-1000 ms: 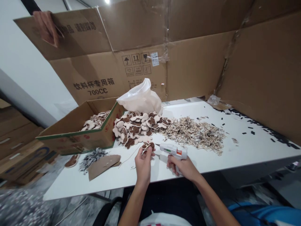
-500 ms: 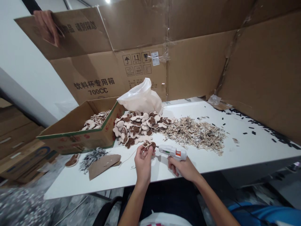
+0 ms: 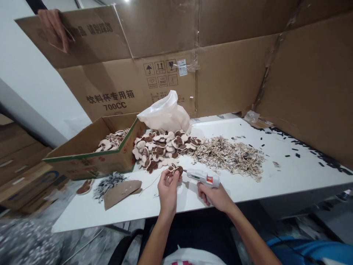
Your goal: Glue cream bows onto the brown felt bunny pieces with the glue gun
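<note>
Pinched between the thumb and fingers of my left hand (image 3: 168, 187) is a brown felt piece (image 3: 178, 169) with a pale cord bow on it. My right hand (image 3: 215, 195) wraps round the handle of a white glue gun (image 3: 201, 177). The gun's nozzle points left and meets or nearly meets the right edge of the felt piece; I cannot tell if they touch. Just behind my hands lies a heap of brown and cream felt pieces (image 3: 162, 147). To its right spreads a pile of small cord bows (image 3: 231, 156).
A cardboard box (image 3: 91, 162) holding more pieces stands left, beside a white plastic bag (image 3: 167, 112). Cardboard scraps (image 3: 122, 193) and grey shreds (image 3: 109, 184) lie front left. Small black pieces (image 3: 298, 143) are scattered right. Tall cardboard walls (image 3: 228, 73) enclose the back; another person's hand (image 3: 55, 29) rests on top.
Almost nothing differs. Both hands, the felt piece and the glue gun keep nearly the same positions, with the view shifted very slightly.
</note>
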`<state>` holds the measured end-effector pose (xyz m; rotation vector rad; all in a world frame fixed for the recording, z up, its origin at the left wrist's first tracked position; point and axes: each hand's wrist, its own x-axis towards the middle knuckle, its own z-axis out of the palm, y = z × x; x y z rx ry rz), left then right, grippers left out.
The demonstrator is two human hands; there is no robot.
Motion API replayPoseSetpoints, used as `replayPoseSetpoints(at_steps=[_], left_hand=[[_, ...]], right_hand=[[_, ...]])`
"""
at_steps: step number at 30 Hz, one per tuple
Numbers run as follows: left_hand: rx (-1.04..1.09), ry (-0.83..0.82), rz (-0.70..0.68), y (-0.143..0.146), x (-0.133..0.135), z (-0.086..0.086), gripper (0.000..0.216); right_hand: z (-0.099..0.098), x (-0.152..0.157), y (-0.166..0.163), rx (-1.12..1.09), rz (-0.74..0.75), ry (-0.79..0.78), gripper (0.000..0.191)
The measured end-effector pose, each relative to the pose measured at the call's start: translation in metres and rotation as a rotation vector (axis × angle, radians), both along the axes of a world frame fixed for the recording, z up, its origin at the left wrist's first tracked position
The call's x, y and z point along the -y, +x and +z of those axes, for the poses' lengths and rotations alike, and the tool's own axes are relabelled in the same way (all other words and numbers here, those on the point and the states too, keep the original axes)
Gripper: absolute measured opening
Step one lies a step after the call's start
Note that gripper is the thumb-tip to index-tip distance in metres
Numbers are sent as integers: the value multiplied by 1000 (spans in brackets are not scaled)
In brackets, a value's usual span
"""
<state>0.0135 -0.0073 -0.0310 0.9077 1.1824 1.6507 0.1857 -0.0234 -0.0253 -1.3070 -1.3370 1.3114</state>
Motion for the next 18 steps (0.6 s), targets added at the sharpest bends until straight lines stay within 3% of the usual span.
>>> replayPoseSetpoints(at_steps=[18], left_hand=[[0,9,25,0,-1,-1,41]], right_hand=[[1,1,0,3,-11,-25,30]])
